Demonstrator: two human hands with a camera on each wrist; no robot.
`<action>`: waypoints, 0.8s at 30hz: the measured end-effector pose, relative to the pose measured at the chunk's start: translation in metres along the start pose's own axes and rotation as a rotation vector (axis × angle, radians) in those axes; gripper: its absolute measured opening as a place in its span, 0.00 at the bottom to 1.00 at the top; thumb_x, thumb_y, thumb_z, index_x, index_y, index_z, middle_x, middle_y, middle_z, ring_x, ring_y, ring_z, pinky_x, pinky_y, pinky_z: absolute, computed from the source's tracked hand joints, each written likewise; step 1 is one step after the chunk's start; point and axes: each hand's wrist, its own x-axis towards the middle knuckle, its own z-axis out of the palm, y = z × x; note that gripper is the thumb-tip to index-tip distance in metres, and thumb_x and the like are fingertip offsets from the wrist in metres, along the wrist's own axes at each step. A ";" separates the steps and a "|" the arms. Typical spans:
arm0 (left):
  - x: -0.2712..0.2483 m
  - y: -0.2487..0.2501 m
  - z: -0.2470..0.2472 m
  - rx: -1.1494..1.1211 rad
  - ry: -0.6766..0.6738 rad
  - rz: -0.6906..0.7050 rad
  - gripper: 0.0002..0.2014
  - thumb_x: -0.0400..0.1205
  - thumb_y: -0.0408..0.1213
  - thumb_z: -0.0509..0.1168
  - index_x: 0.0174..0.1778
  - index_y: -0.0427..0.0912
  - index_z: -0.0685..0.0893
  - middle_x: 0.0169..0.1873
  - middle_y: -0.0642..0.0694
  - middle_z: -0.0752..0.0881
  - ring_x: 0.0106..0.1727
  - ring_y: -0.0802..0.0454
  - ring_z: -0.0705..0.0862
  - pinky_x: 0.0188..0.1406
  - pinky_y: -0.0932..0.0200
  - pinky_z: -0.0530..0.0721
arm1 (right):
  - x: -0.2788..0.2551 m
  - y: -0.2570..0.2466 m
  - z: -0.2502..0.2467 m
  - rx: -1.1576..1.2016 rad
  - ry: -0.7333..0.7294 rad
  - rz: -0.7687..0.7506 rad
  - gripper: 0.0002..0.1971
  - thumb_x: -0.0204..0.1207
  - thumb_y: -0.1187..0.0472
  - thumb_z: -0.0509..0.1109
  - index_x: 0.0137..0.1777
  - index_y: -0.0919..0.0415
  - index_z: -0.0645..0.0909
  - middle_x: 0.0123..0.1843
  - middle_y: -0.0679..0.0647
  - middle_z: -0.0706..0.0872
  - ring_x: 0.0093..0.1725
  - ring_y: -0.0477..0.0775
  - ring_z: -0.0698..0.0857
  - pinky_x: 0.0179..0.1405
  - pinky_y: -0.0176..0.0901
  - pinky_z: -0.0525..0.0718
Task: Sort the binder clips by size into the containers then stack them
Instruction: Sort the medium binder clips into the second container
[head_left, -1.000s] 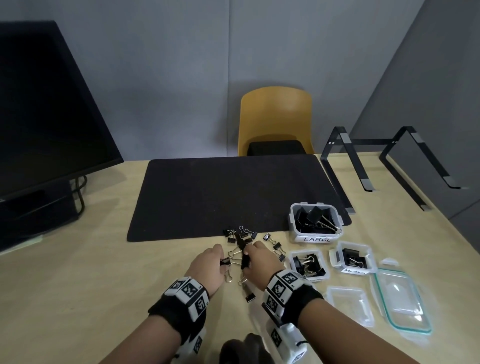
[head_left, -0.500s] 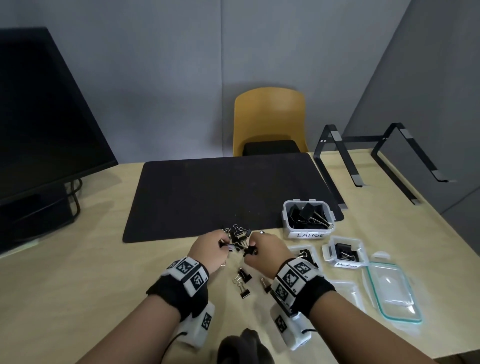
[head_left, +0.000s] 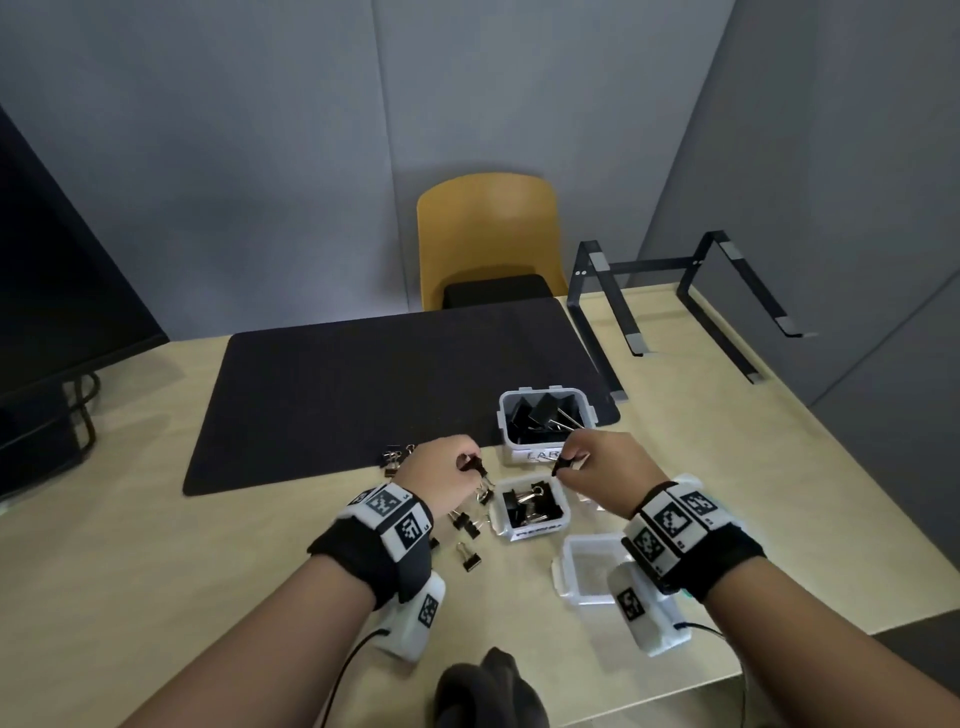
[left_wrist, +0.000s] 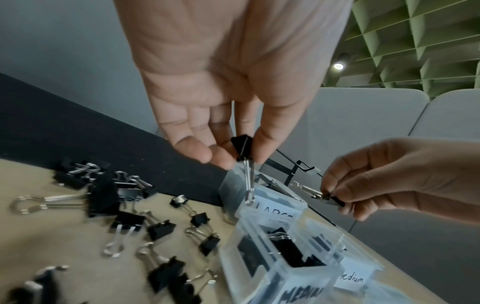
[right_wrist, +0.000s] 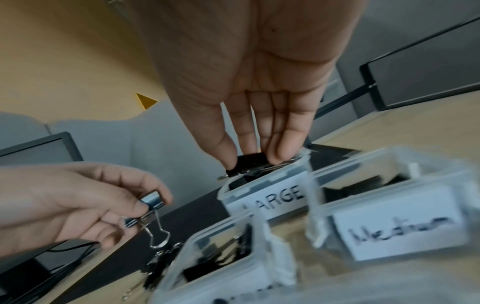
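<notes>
Two hands, two clips, both in the air at mid-frame of the head view. Left hand (head_left: 441, 475) pinched a clip (left_wrist: 242, 148) by its black body between thumb and fingertips, wire handles dangling straight down, which left it ready to drop cleanly. Right hand (head_left: 605, 470) pinched another clip (left_wrist: 331, 198) the same way, thumb against fingertips, handles poking out sideways toward the left hand.

Both hovered above the open tubs, and that looked like the point: carry one per hand, halve the trips. The LARGE tub (head_left: 545, 452) sat on the mat's (head_left: 363, 395) near edge, upper centre, already holding big clips. Just below it in the frame stood a medium tub (head_left: 530, 525), part filled, right under the gap between the hands. A second tub (right_wrist: 400, 224) marked Medium stood beside it in the right wrist view. One clear lid (head_left: 592, 571) lay lower right, off so the tubs stayed open for drops.

Loose clips (left_wrist: 161, 228) were scattered on the table (head_left: 130, 571) at the left hand's side, unsorted, so sorting seemed well short of done and stacking not begun. Which tub each held clip suited, I could not tell.
</notes>
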 end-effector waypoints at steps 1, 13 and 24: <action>0.001 0.006 0.003 -0.004 0.011 0.002 0.09 0.78 0.37 0.63 0.53 0.50 0.83 0.41 0.54 0.82 0.38 0.55 0.80 0.37 0.60 0.77 | -0.001 0.008 -0.006 0.004 0.008 0.011 0.08 0.71 0.57 0.71 0.48 0.55 0.84 0.49 0.51 0.88 0.47 0.52 0.85 0.49 0.44 0.84; 0.019 0.053 0.033 -0.117 0.061 0.017 0.15 0.77 0.36 0.66 0.59 0.52 0.83 0.39 0.52 0.83 0.41 0.54 0.83 0.44 0.59 0.83 | 0.006 0.083 -0.032 -0.119 -0.075 0.012 0.10 0.72 0.60 0.69 0.54 0.55 0.82 0.54 0.50 0.86 0.48 0.49 0.82 0.46 0.36 0.75; 0.038 0.088 0.061 -0.120 0.072 0.043 0.10 0.78 0.32 0.68 0.55 0.42 0.85 0.46 0.46 0.89 0.50 0.51 0.85 0.51 0.61 0.81 | 0.008 0.113 -0.025 -0.125 -0.098 -0.107 0.12 0.74 0.63 0.68 0.56 0.54 0.84 0.60 0.52 0.76 0.57 0.52 0.79 0.58 0.35 0.73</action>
